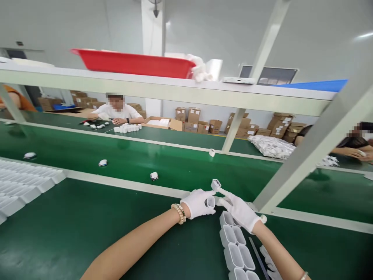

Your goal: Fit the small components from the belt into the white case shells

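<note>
My left hand [199, 203], in a white glove with a beaded bracelet at the wrist, is closed around a small white plastic cup-like housing [210, 201]. Beside it, my right hand [240, 211], also gloved, has its index finger stretched out and its fingers apart. That fingertip touches a small white housing with dark parts inside [216, 184] at the near edge of the green belt. Below my right hand stand paired rows of open white plastic cups [234, 254]. A thin flat metal strip [258, 256] lies to their right, partly under my forearm.
More white housings [154, 176] sit along the green conveyor belt [125, 151]. White trays [26, 186] are at the left. A slanting metal post [305, 151] rises on the right, and a shelf overhead holds a red bin [134, 64]. Co-workers sit across the belt.
</note>
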A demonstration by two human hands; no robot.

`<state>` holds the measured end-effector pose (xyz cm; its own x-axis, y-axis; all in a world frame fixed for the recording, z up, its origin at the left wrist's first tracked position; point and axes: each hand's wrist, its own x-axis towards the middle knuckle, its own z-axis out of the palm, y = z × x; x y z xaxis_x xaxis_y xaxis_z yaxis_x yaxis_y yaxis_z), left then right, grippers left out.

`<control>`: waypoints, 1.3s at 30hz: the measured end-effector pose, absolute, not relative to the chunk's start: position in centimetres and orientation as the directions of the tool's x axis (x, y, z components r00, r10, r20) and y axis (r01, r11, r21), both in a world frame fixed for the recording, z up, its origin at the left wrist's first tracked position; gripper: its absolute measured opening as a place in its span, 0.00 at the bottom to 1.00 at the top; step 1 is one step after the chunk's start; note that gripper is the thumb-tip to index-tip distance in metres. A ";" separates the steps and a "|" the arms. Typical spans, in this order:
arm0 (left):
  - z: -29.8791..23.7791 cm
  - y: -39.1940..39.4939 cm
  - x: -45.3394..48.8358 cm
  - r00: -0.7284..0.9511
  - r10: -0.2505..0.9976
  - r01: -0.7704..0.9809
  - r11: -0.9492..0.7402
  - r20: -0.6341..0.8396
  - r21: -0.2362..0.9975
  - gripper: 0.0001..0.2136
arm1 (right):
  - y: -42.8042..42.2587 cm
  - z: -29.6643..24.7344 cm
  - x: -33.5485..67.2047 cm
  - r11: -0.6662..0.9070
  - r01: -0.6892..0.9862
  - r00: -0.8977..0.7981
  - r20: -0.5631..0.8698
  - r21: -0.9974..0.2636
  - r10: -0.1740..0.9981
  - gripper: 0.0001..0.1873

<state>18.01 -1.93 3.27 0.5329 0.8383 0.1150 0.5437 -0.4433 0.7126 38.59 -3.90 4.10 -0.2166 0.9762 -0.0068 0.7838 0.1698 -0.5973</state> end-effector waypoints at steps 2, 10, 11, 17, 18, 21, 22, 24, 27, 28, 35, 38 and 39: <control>3.3 -3.3 15.2 0.515 0.848 0.527 -0.426 0.122 0.735 0.31 | -3.0 4.7 38.0 0.175 0.800 -0.221 -0.012 -0.573 0.975 0.25; 0.9 -8.9 5.5 0.393 0.914 0.469 -0.294 0.101 0.833 0.33 | 4.4 4.1 25.7 0.328 0.789 -0.420 -0.066 -0.520 0.905 0.21; 0.6 -9.0 5.1 0.369 0.924 0.462 -0.273 0.097 0.844 0.34 | 5.3 4.0 23.9 0.362 0.772 -0.458 -0.064 -0.522 0.887 0.22; 0.8 -8.3 5.1 0.352 0.935 0.491 -0.219 0.037 0.843 0.35 | 8.4 3.6 17.4 0.458 0.722 -0.578 -0.088 -0.519 0.811 0.21; 0.8 -8.2 5.1 0.357 0.934 0.503 -0.219 0.029 0.836 0.34 | 8.5 3.4 17.2 0.444 0.734 -0.566 -0.102 -0.514 0.818 0.20; 0.7 -8.1 5.2 0.367 0.930 0.522 -0.209 0.004 0.827 0.29 | 8.7 3.0 17.7 0.392 0.758 -0.527 -0.136 -0.520 0.839 0.19; 0.7 -8.1 5.1 0.367 0.930 0.518 -0.203 -0.002 0.831 0.28 | 8.7 2.9 18.1 0.379 0.757 -0.521 -0.143 -0.532 0.841 0.19; 0.6 -8.0 5.1 0.358 0.934 0.505 -0.189 -0.006 0.842 0.26 | 8.5 2.6 18.7 0.356 0.746 -0.516 -0.151 -0.563 0.843 0.19; 0.5 -7.8 5.1 0.335 0.942 0.483 -0.185 0.015 0.856 0.26 | 8.0 2.4 19.3 0.300 0.739 -0.476 -0.151 -0.604 0.866 0.16; 0.5 -7.8 5.1 0.326 0.945 0.478 -0.193 0.031 0.857 0.25 | 7.8 2.3 19.4 0.275 0.742 -0.450 -0.149 -0.612 0.881 0.15; 0.6 -8.5 5.0 0.260 0.949 0.412 -0.278 0.180 0.868 0.24 | 6.3 3.8 20.0 0.143 0.727 -0.292 -0.114 -0.671 0.950 0.13; 0.7 -9.0 4.9 0.217 0.954 0.375 -0.279 0.209 0.884 0.24 | 4.8 5.4 20.7 0.144 0.681 -0.286 -0.080 -0.718 0.955 0.13; 0.7 -9.1 4.8 0.207 0.954 0.364 -0.283 0.219 0.887 0.24 | 4.0 5.9 21.1 0.150 0.662 -0.292 -0.068 -0.734 0.954 0.13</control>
